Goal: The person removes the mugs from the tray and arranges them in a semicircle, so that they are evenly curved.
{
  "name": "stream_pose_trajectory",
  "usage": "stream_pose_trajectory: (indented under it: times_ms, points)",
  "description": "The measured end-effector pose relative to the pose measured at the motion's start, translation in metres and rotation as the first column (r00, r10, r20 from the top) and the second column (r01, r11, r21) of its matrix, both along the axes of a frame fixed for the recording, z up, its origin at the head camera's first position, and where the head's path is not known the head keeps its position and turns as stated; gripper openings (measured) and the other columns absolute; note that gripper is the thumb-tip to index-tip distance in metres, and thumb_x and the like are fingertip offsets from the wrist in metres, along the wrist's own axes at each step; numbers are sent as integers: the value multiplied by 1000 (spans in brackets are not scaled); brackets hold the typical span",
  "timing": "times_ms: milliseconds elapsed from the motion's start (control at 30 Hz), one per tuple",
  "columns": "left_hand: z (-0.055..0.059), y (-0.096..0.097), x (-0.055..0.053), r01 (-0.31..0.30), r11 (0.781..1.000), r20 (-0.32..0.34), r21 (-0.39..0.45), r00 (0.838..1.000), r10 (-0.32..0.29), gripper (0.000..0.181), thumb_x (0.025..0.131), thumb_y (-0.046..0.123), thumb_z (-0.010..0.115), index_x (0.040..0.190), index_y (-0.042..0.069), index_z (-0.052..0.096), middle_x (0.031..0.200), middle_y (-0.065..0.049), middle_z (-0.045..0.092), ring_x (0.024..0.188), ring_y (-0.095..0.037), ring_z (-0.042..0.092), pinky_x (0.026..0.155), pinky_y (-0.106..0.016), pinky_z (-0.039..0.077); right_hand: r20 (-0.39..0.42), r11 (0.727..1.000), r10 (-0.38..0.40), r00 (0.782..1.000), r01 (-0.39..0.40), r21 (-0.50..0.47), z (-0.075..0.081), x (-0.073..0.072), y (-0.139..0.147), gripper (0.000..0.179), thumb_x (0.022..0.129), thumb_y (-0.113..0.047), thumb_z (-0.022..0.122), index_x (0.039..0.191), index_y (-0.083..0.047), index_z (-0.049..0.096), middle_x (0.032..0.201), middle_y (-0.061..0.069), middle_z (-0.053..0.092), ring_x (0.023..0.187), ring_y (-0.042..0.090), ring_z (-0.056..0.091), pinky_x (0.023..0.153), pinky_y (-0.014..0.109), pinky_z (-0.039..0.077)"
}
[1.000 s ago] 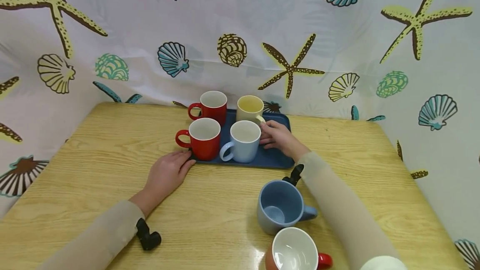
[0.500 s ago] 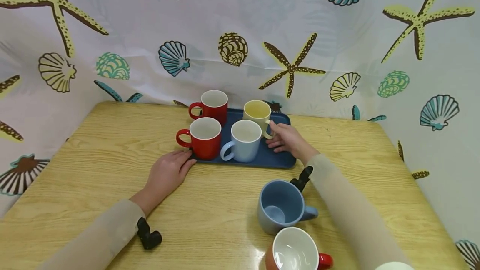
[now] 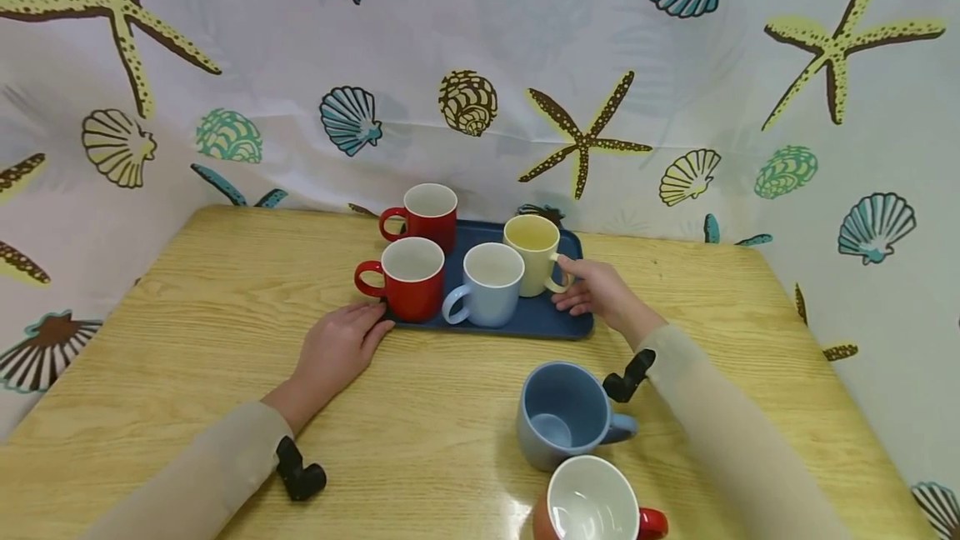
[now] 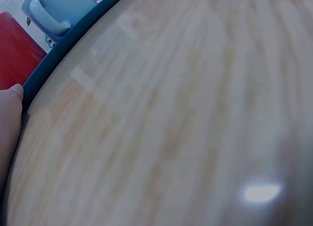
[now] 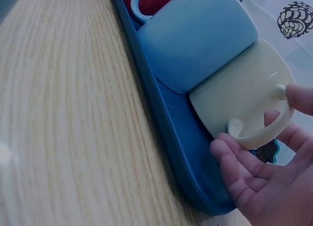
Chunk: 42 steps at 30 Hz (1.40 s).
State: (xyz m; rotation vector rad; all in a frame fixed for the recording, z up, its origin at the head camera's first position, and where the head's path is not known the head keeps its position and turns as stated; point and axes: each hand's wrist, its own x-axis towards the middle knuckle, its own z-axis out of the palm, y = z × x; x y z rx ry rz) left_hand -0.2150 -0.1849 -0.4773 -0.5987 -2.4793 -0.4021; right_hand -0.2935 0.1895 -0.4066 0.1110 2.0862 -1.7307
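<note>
A pale yellow mug (image 3: 533, 252) sits towards the right of a blue tray (image 3: 551, 322); my right hand (image 3: 600, 294) holds its handle. The right wrist view shows the thumb and a finger about the yellow handle (image 5: 266, 134). Close beside this mug stands a light blue mug (image 3: 491, 290), handle to the left. Two red mugs fill the tray's left part, the front mug (image 3: 412, 286) and the rear mug (image 3: 435, 219). At the front left corner my left hand (image 3: 337, 352) grips the tray's edge, its thumb (image 4: 17, 91) on the rim; its other fingers are partly hidden.
On the wooden table (image 3: 420, 423), near my right forearm, stand a darker blue mug (image 3: 558, 419) and a mug with a red handle and white inside (image 3: 588, 507). A patterned cloth (image 3: 247, 65) hangs close behind the tray.
The yellow mug has moved right and forward on the tray, along with my right hand. My left hand and the other mugs have stayed put.
</note>
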Motion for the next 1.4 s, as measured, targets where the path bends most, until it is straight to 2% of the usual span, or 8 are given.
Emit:
stream_pose_trajectory:
  times_ms: [233, 400, 567, 700, 833, 967, 1400]
  points:
    - [-1, 0, 0, 8, 1000, -12, -3, 1000, -8, 36, 83, 26, 69, 109, 1, 68, 104, -15, 68, 97, -30, 64, 85, -46, 49, -6, 999, -14, 1000, 14, -35, 1, 11, 10, 49, 89, -47, 57, 93, 2, 51, 96, 26, 64, 86, 32, 65, 76, 36, 52]
    - [0, 1, 1, 2, 1000, 2, -1, 1000, -2, 36, 84, 26, 68, 110, 1, 68, 105, -14, 67, 98, -30, 63, 86, -46, 49, -7, 998, -38, 999, 37, -49, 0, 20, 19, 45, 89, -44, 58, 88, 1, 51, 92, 24, 64, 86, 33, 64, 78, 37, 53]
    - [-1, 3, 3, 12, 1000, 21, 9, 1000, -12, 36, 84, 26, 68, 110, 1, 67, 105, -15, 67, 97, -31, 64, 85, -47, 49, 1, 998, -39, 999, 39, -52, -3, 28, 28, 44, 89, -42, 59, 91, 1, 52, 89, 22, 64, 83, 31, 65, 77, 36, 53]
    - [-3, 2, 2, 14, 1000, 10, 13, 1000, -14, 35, 84, 26, 68, 109, 1, 68, 105, -15, 67, 96, -31, 64, 85, -46, 49, -26, 995, -35, 999, 32, -92, -1, 34, 33, 39, 90, -39, 58, 95, 0, 52, 82, 19, 64, 83, 32, 65, 77, 37, 53]
    - [-3, 0, 0, 11, 1000, 2, 12, 1000, -11, 35, 84, 26, 68, 109, 1, 68, 105, -15, 67, 96, -31, 64, 85, -46, 49, -63, 993, -17, 998, 9, -119, 3, 41, 39, 30, 93, -34, 56, 89, -4, 54, 75, 15, 63, 82, 30, 65, 79, 40, 52]
    - [-3, -1, -2, 13, 1000, 6, 11, 1000, -14, 36, 84, 27, 68, 110, 1, 68, 105, -15, 67, 96, -31, 64, 84, -47, 49, -90, 993, 9, 996, -19, -116, 5, 49, 46, 28, 94, -33, 54, 80, -8, 56, 72, 13, 61, 84, 28, 66, 80, 41, 52]
    - [1, 2, 0, 9, 1000, 3, 10, 1000, -9, 36, 85, 27, 68, 109, 1, 68, 105, -15, 67, 97, -31, 64, 86, -46, 49, -155, 973, 123, 980, -149, -175, 14, 81, 54, 30, 97, -27, 50, 77, -6, 57, 79, 11, 62, 87, 26, 67, 78, 37, 53]
